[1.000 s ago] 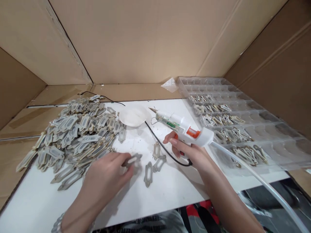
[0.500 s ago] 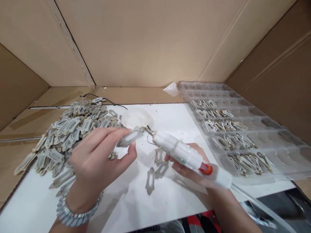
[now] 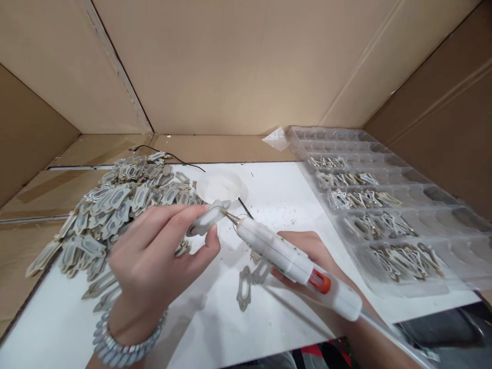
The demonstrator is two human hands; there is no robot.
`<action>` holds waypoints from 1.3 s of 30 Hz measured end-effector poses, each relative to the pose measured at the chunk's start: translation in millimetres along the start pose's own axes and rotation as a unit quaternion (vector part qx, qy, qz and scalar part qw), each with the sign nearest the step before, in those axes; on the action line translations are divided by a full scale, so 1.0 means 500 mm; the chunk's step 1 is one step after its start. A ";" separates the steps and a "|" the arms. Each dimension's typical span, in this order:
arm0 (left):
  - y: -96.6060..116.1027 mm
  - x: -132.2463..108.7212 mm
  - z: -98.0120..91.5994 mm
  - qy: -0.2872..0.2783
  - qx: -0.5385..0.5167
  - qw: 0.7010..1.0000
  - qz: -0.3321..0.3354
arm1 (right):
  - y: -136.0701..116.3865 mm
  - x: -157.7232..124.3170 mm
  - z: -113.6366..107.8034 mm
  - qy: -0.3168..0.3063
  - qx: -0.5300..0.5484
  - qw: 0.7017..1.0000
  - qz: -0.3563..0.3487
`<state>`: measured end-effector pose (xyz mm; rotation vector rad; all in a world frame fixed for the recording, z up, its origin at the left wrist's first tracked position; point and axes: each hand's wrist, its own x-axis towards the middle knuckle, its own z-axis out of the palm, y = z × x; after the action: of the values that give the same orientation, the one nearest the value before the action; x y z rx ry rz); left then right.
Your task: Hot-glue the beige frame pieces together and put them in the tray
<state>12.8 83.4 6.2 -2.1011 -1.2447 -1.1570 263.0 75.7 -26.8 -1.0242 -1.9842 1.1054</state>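
left hand [image 3: 154, 251] raised mid-worktop, fingers pinching flat metal piece [image 3: 207, 218]; right hand [image 3: 311, 256] wrapped rnd glue gun [image 3: 295, 264], nozzle touching piece.

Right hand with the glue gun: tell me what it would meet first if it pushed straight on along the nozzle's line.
The right hand aims the glue gun up-left. Its tip is already at the flat ornate piece pinched in the left hand's fingers, so that piece comes first; contact itself is hard to judge.
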 end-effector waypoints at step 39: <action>-0.012 -0.003 0.020 0.043 0.025 0.997 0.064 | 0.018 0.005 0.012 0.015 0.025 0.999 -0.029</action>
<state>11.7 92.4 -0.8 -2.0406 -1.0721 -1.1341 259.7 78.4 -36.8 -0.9456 -1.9405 1.0951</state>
